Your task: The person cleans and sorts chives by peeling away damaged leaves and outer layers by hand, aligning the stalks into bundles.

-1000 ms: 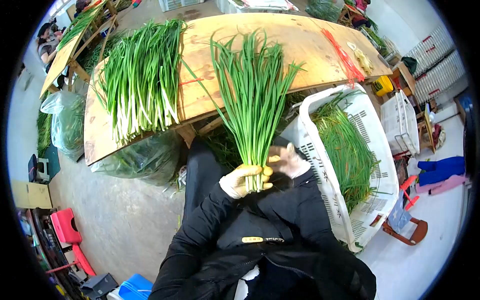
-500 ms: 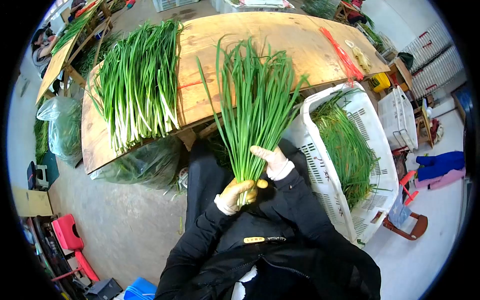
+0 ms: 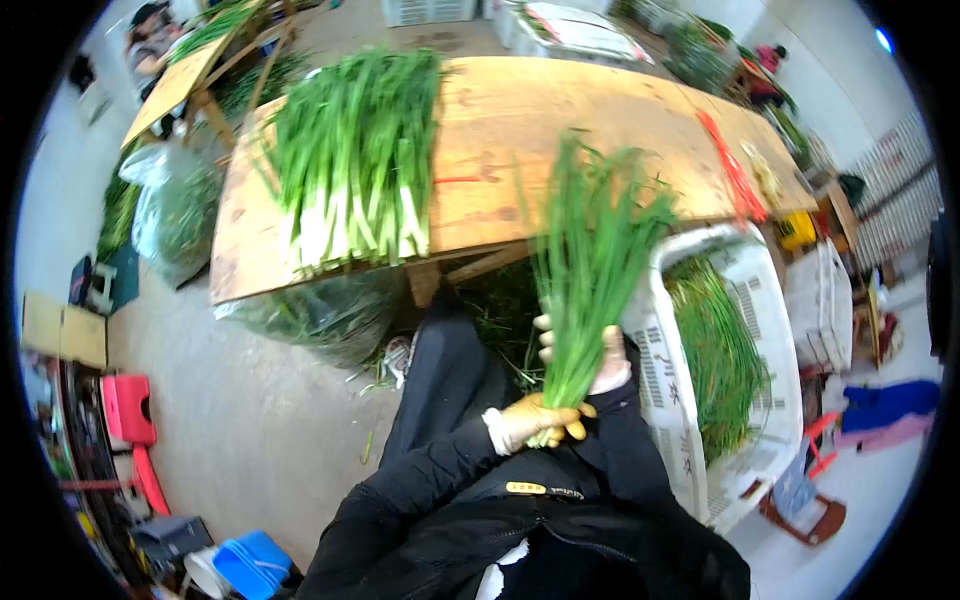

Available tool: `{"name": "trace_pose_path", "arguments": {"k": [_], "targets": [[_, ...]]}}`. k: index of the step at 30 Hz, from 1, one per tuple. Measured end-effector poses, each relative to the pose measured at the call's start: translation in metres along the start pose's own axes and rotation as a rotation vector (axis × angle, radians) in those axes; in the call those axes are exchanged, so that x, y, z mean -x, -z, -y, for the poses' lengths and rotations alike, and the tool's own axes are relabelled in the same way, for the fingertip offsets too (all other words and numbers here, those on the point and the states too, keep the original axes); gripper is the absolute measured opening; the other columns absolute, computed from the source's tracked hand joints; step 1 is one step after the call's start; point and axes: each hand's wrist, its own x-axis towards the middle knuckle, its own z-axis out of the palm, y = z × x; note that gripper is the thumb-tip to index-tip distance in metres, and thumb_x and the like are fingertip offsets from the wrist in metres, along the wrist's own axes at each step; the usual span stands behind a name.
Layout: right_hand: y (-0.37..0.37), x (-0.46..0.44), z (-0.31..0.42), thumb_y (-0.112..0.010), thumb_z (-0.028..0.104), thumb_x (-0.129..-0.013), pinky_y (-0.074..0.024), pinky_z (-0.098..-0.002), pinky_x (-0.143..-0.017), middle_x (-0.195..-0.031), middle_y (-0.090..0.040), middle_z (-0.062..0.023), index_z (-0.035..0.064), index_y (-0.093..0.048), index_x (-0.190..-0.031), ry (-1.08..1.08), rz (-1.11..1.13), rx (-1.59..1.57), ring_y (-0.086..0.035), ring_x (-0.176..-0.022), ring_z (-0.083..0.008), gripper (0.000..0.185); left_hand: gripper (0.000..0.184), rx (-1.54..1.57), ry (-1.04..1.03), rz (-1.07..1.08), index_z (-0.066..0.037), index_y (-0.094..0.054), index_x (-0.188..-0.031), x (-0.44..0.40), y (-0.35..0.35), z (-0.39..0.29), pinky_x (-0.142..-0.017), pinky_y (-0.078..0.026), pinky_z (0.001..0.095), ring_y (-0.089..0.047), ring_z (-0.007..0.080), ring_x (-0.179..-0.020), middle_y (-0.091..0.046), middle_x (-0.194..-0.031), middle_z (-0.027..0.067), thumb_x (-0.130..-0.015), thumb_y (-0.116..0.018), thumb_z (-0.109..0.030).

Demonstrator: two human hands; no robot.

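A bunch of long green stalks [image 3: 592, 270] stands in front of me, leaves pointing away, its pale ends near my lap. My left hand [image 3: 540, 420], in a yellowed glove, is wrapped round the lower ends. Around the middle of the stalks my right hand [image 3: 600, 362] is closed, its fingers showing on the far left side and its thumb on the right. A wide pile of similar stalks [image 3: 352, 165] lies on the left part of the wooden table [image 3: 490, 110], pale ends toward me.
A white crate [image 3: 690, 430] with loose greens [image 3: 720, 360] stands at my right. Red ties [image 3: 732, 170] and pale ties [image 3: 763, 175] lie on the table's right end. Plastic bags of greens [image 3: 180, 220] stand left. A person [image 3: 148, 50] sits at another table, far left.
The view has shifted, with the table now lower and further right in it. My right hand has gone from resting open-fingered against the stalks to wrapping round them, and the bunch leans right.
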Motion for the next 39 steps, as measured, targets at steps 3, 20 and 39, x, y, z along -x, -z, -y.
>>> {"name": "trace_pose_path", "arguments": {"k": [3,20,39], "targets": [[-0.034,-0.009,0.038,-0.068,0.024,-0.071,-0.0465,-0.0361,-0.08,-0.118,-0.045,-0.0173,0.0041,-0.011,-0.132,0.165,0.074,0.011,-0.055,-0.092,-0.0222,0.086,0.036,0.027,-0.011,0.089,-0.011,-0.047,-0.114,0.005,-0.012,0.005,-0.04,-0.033,0.0141,-0.042,0.0022,-0.045,-0.058,-0.072,0.0007,-0.081,-0.055,-0.021],[-0.181,-0.288,0.061,-0.055,0.01,-0.079,-0.0499,-0.0236,-0.065,-0.067,-0.053,0.0003,-0.0023,-0.044,-0.113,-0.09,0.159,0.479,-0.055,-0.065,-0.0094,0.038,0.103,-0.503,-1.086,-0.569,-0.012,0.003,-0.135,0.136,0.011,-0.195,-0.095,-0.03,0.0332,-0.03,0.0219,-0.118,-0.02,-0.134,0.0118,-0.062,-0.068,0.002],[-0.056,-0.463,-0.015,-0.046,-0.007,-0.065,-0.0392,-0.0254,-0.085,-0.099,-0.058,-0.0063,0.0096,-0.054,-0.099,0.201,0.512,1.715,-0.053,-0.096,-0.017,0.038,0.094,-1.447,-0.738,-1.207,0.008,-0.014,-0.129,0.195,0.126,-0.26,-0.099,-0.024,0.0296,-0.028,0.0256,-0.121,-0.028,-0.131,0.0208,-0.066,-0.069,-0.035]]}}
